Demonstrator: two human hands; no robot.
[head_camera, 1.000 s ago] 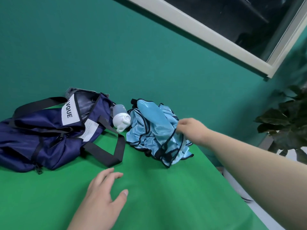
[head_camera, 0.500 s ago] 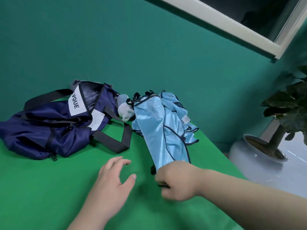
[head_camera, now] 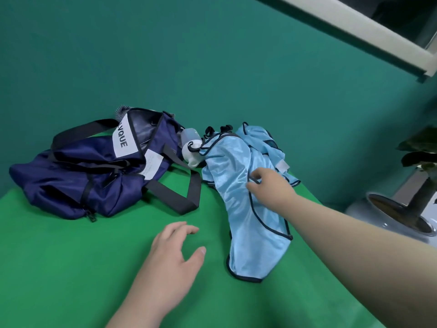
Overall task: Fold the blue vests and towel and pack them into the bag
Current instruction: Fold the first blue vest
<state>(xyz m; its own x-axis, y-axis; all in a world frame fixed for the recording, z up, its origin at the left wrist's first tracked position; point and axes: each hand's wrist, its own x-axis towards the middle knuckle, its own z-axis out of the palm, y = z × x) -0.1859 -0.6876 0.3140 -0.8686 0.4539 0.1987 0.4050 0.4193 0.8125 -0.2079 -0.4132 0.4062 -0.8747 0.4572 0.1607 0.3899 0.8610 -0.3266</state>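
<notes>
At about 10 o'clock on the table lies one bag, navy, its mouth gaping toward 1 o'clock and its black straps slack. A grey fuzzy tuft shows at its far end; whether that is the towel I cannot tell, and no other towel is in view. One bottle lies between the bag and the vests, touching both. The left hand is at 6 o'clock, fingers spread and relaxed, holding nothing, low over the table. At 1 o'clock from it is the heap of vests, light blue with dark trim: one vest lies stretched toward 5 o'clock, and at least one more is bunched behind it; an exact count is hidden in the folds. The right hand rests on the stretched vest, fingers curled at its trim, seemingly pinching it. One plant stands off the table at 3 o'clock. The step looks like separating the first vest for folding; nothing is folded or packed yet. Next the vest needs freeing from the heap and spreading flat at 6 o'clock, both hands on it.
</notes>
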